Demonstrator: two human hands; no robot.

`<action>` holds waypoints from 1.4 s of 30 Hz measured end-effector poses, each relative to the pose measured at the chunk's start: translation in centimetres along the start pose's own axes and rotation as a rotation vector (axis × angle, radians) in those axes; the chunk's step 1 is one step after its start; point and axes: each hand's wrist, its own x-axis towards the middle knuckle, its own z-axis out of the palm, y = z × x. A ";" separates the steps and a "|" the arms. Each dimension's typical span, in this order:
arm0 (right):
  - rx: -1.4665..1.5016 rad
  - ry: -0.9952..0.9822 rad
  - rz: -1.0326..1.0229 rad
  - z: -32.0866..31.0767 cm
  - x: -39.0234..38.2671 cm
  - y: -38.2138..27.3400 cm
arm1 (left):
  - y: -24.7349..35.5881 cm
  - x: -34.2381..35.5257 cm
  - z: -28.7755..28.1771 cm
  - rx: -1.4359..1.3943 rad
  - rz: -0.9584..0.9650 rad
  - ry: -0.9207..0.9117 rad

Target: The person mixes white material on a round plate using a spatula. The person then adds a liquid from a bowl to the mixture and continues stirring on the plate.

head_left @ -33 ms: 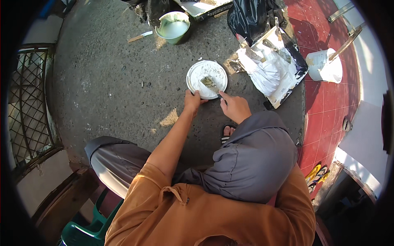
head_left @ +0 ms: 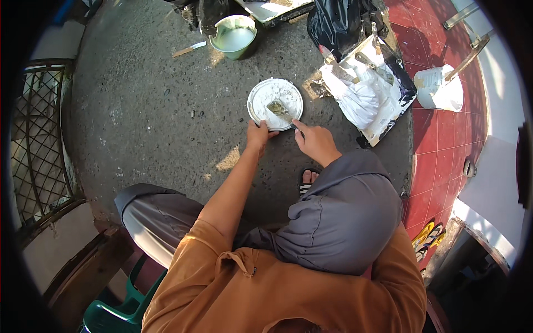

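My left hand (head_left: 259, 136) grips the near left rim of a round white lid (head_left: 250, 105), thumb on top and fingers under it. White paste is smeared over the lid's face. My right hand (head_left: 317, 142), just right of the lid, is closed round the handle of a putty knife (head_left: 283, 114). The knife's broad, stained blade lies against the paste near the middle of the lid. Most of its handle is hidden in my fingers.
Beyond the lid, a green bowl of whitish liquid (head_left: 237, 40) stands near a wooden-handled knife (head_left: 189, 50). On the right lie a white plastic bag (head_left: 358, 102) on a paint-smeared black-edged panel, a black bag (head_left: 336, 25) and a white bucket (head_left: 438, 89) on red tiles.
The lid has shifted slightly left and away from me, with my left hand on it. The putty knife and my right hand have moved a little left too.
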 end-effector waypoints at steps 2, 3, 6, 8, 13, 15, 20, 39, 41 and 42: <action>0.049 0.046 -0.057 0.0 1.1 -0.8 | 0.6 0.9 -1.0 0.022 -0.011 -0.004; 0.034 0.011 -0.031 -0.5 0.6 -0.9 | 0.6 1.1 -1.4 0.045 -0.021 -0.016; -0.006 -0.062 0.000 -1.1 -0.8 -2.0 | -0.4 1.3 -1.7 0.028 -0.033 -0.036; -0.037 -0.092 0.036 -0.7 -1.3 -1.7 | -0.3 0.7 -0.8 0.035 -0.025 -0.046; 0.049 0.142 0.054 1.5 2.4 -2.7 | 0.2 0.5 0.7 -0.016 -0.063 -0.067; 0.012 0.109 0.060 0.2 2.4 -2.8 | 0.1 0.0 1.4 -0.045 -0.068 -0.052; -0.023 -0.009 0.049 -1.5 -0.2 -3.1 | 0.5 -0.2 1.5 -0.060 -0.097 -0.058; 0.022 -0.072 0.056 -4.1 1.5 -3.3 | 0.1 0.2 1.3 0.076 -0.014 -0.055; -0.021 -0.091 0.069 -3.4 1.6 -3.3 | 0.0 0.0 1.8 0.075 -0.010 -0.060; -0.026 -0.062 0.090 -2.2 2.3 -3.4 | -0.1 0.0 1.8 0.065 0.004 -0.054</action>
